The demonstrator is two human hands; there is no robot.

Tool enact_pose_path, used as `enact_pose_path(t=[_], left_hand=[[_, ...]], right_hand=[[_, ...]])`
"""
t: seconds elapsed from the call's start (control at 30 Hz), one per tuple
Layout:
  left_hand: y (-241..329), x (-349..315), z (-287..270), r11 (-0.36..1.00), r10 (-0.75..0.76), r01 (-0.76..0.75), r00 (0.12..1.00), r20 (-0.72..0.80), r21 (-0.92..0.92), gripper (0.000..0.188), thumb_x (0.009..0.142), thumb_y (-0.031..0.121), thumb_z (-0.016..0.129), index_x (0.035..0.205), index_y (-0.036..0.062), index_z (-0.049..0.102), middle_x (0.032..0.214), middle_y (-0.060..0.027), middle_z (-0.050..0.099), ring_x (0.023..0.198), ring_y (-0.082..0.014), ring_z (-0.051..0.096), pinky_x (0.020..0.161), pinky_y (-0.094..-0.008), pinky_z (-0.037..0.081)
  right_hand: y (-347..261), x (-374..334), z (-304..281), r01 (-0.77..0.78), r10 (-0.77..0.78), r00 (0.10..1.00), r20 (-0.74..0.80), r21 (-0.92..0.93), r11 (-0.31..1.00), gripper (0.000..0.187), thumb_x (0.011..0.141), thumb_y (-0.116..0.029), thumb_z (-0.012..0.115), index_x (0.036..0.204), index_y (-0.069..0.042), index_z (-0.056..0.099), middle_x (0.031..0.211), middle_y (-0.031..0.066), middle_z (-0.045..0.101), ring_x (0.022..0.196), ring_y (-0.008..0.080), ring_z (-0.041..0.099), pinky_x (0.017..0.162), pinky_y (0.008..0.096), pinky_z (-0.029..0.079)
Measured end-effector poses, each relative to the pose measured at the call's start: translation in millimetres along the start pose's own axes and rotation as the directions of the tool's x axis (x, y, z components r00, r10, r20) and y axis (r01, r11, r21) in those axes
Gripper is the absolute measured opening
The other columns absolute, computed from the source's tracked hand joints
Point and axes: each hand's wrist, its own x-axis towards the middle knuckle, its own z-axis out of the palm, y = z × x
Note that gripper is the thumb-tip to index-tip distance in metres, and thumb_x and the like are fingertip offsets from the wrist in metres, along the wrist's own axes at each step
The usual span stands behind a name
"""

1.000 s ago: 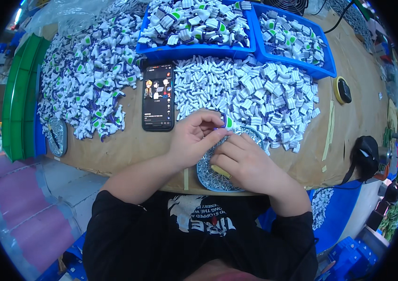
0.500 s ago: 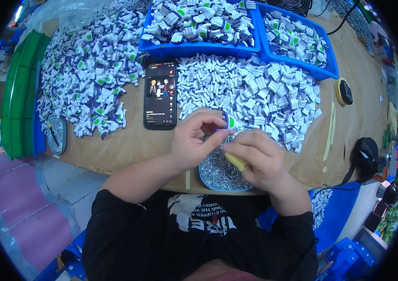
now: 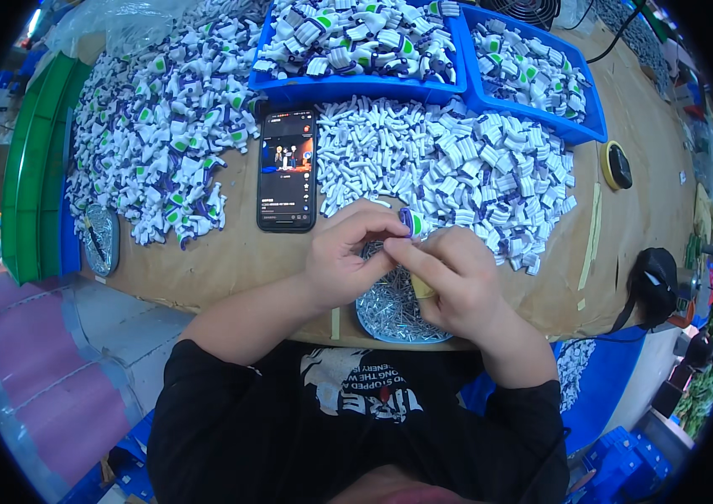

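My left hand [image 3: 348, 252] is closed, its thumb and fingertips pinching a small white, purple and green plastic toy part [image 3: 412, 222]. Close against it, my right hand [image 3: 455, 281] is curled, its index fingertip meeting the left fingertips just under the part. Something yellow [image 3: 424, 287] shows beneath the right fingers; whether it is a tool grip or a finger covering I cannot tell. Under both hands sits a tray of small metal pins or screws [image 3: 400, 315], partly covered by them. Just beyond lie heaps of white tube-like pieces [image 3: 365, 151] and ribbed white-and-purple pieces [image 3: 499, 168].
A phone [image 3: 287, 172] with its screen lit lies left of the hands. Farther left spreads a pile of toy parts [image 3: 167, 126] beside a green bin [image 3: 33, 176]. Blue bins [image 3: 356, 91] of parts stand at the back. Tape [image 3: 616, 165] and a black pouch [image 3: 655, 281] lie right.
My right index finger has stretched left to the left fingertips, and the right hand has turned so less of the yellow thing shows. The toy part has tilted slightly. The phone picture has changed.
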Motion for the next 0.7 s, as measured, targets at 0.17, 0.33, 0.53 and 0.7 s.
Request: enact_pose_path(t=[0.17,0.33,0.53,0.7], left_hand=[[2.2,0.8,-0.1,1.0,0.008,-0.008,1.0,-0.005,0.006,0.02,0.079,-0.008,0.065,0.098,-0.007,0.059,0.098,-0.0136,0.056,0.086,-0.0152,0.058,0.076,-0.0243,0.048],[5.4,0.9,-0.1,1.0,0.004,-0.004,1.0,-0.015,-0.001,0.02,0.079,-0.007,0.066,0.098,-0.007,0.06,0.098,-0.0135,0.057,0.086,-0.015,0.058,0.074,-0.0244,0.048],[6.1,0.5,-0.5,1.0,0.021,-0.021,1.0,-0.001,0.014,0.019,0.079,-0.006,0.067,0.097,-0.0071,0.06,0.098,-0.0138,0.058,0.087,-0.0159,0.059,0.073,-0.0245,0.05],[4.0,0.9,-2.4,0.998,0.06,-0.06,0.998,0.02,0.031,0.021,0.078,-0.005,0.068,0.097,-0.0072,0.061,0.098,-0.0143,0.058,0.088,-0.017,0.06,0.074,-0.0254,0.05]], right_hand=[[2.2,-0.7,0.4,0.033,-0.02,0.989,-0.143,0.089,0.995,0.048,0.057,0.007,0.061,0.104,-0.003,0.065,0.086,0.0113,0.063,0.07,0.0244,0.062,0.058,0.0308,0.049],[1.0,-7.5,-0.1,-0.029,0.054,0.978,-0.201,0.128,0.991,0.042,0.062,0.005,0.065,0.103,-0.002,0.063,0.088,0.0135,0.067,0.068,0.0258,0.065,0.059,0.0311,0.052],[5.7,-3.1,2.8,0.078,-0.032,0.956,-0.291,0.146,0.986,0.032,0.069,0.007,0.068,0.099,-0.001,0.063,0.087,0.0149,0.068,0.07,0.0254,0.066,0.059,0.0312,0.052],[5.7,-1.3,3.3,0.084,-0.034,0.957,-0.288,0.16,0.984,0.026,0.066,0.002,0.071,0.092,-0.001,0.067,0.086,0.0117,0.066,0.071,0.0239,0.065,0.059,0.0309,0.051]])
